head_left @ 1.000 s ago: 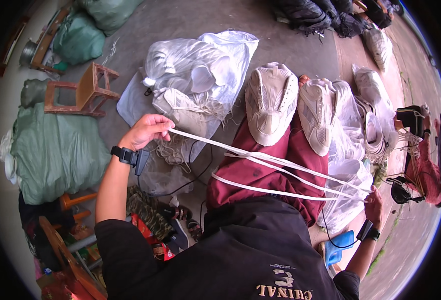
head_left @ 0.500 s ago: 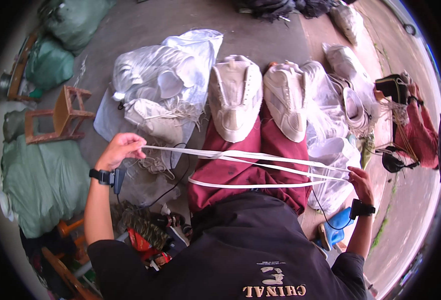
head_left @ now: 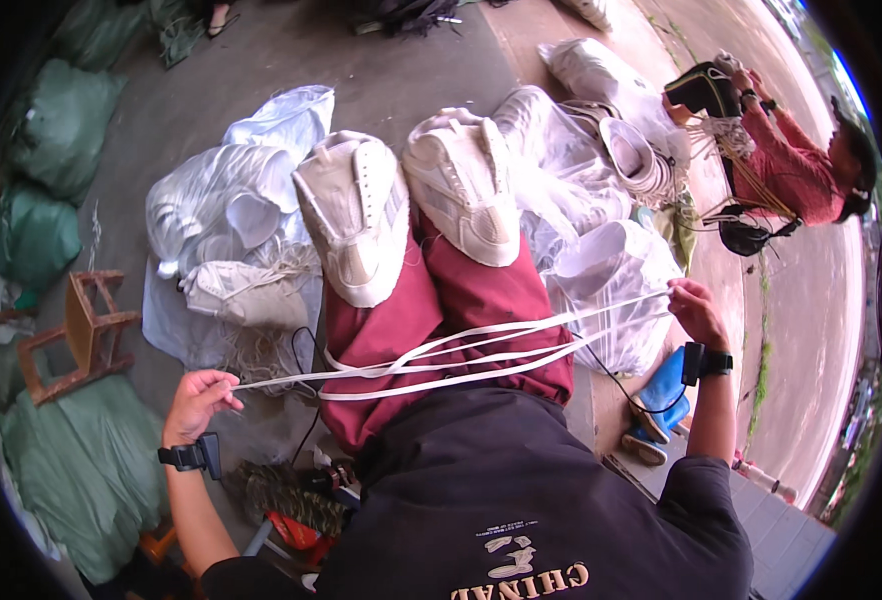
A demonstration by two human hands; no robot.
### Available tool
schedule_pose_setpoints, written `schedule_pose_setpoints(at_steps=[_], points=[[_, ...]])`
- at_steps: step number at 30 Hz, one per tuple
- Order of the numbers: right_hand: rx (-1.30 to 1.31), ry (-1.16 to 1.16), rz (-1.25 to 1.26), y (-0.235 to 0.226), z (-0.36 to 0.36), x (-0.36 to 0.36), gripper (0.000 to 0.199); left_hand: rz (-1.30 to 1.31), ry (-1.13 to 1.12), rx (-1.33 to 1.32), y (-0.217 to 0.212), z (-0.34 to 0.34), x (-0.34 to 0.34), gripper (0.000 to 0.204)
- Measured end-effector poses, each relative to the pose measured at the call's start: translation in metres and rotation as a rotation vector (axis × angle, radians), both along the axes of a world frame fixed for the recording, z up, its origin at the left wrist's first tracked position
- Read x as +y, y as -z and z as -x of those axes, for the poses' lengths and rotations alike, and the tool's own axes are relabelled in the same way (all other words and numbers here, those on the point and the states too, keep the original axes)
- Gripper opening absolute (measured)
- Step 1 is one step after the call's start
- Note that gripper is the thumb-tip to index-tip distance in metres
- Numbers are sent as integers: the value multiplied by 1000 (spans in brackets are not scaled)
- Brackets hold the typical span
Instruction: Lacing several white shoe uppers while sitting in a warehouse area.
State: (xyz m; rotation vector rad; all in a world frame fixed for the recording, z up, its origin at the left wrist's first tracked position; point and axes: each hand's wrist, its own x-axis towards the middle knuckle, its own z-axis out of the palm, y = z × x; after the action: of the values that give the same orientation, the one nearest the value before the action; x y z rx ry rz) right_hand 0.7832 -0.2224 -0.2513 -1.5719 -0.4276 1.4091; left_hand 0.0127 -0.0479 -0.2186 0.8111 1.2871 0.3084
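Note:
White shoelaces (head_left: 441, 364) stretch across my lap in several strands. My left hand (head_left: 201, 400) pinches one end at the left. My right hand (head_left: 699, 312) grips the other side of the strands, higher at the right. Two cream sneakers, the left sneaker (head_left: 361, 215) and the right sneaker (head_left: 464, 180), rest on my knees over my dark red trousers (head_left: 386, 345), toes toward me. Bare eyelets show along the side of the left sneaker's opening. Beside my left leg lies another pale sneaker (head_left: 253, 293) with a heap of loose laces (head_left: 266, 350).
Clear plastic bags of pale shoes flank my legs, a left bag (head_left: 196, 195) and a right bag (head_left: 611, 290). A wooden stool (head_left: 91, 325) and green sacks (head_left: 71, 465) stand at left. Blue boots (head_left: 658, 395) sit at right. Another person (head_left: 796, 160) handles laces at far right.
The view has swung so the scene sits farther left. My left hand is lower and my right hand higher, so the laces now slope up to the right. Both hands keep hold.

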Motion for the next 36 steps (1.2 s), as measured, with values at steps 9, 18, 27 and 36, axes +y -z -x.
schedule_pose_setpoints(at_steps=[9,18,27,36], points=[[-210,-127,78,-2,6,17,21,-128,-108,120,14,-25,10,21],[-235,-220,195,9,-4,6,27,-33,-48,182,23,-31,6,23],[-122,-22,234,11,-13,-3,24,41,29,261,29,-30,-7,20],[-128,1017,-80,11,-148,-49,17,80,19,321,39,-21,-20,20]])
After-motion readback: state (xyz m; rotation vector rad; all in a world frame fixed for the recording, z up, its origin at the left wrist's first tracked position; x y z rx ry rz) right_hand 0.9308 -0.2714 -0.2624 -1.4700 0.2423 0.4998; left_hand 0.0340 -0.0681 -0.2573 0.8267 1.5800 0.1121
